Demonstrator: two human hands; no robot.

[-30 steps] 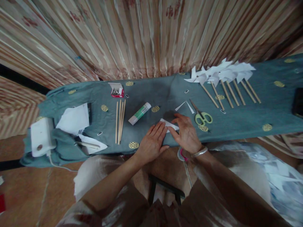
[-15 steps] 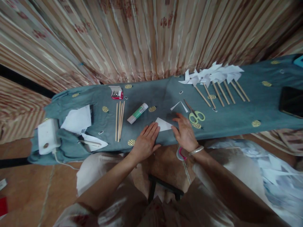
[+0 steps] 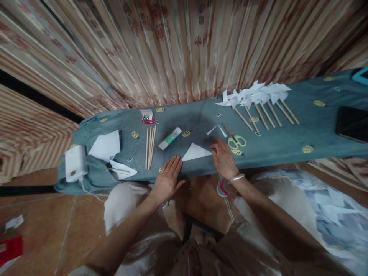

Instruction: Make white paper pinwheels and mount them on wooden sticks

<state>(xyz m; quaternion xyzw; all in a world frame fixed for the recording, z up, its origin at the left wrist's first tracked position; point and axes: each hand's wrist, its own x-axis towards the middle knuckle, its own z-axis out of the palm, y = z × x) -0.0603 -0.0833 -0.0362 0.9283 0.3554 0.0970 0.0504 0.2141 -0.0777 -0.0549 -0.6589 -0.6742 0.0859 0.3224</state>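
A folded white paper triangle (image 3: 196, 152) lies on the teal cloth between my hands. My left hand (image 3: 168, 177) is open and flat, its fingertips at the triangle's lower left corner. On the other side, my right hand (image 3: 225, 160) rests with fingers apart, the thumb touching or just beside the right tip. Just beyond the paper are a glue stick (image 3: 170, 138), two thin paper strips (image 3: 221, 131) in a V and scissors with light green handles (image 3: 237, 142).
Several paper pinwheels (image 3: 255, 96) on sticks lie at the back right, with a black phone (image 3: 352, 124) beyond. Left are bare wooden sticks (image 3: 150, 147), a small red box of metal pins (image 3: 148, 117), paper sheets (image 3: 106, 145) and a white power adapter (image 3: 75, 163).
My left hand has slid left and slightly down, off the triangle's middle, showing more of the paper. My right hand stays near the right tip. The camera view has shifted slightly.
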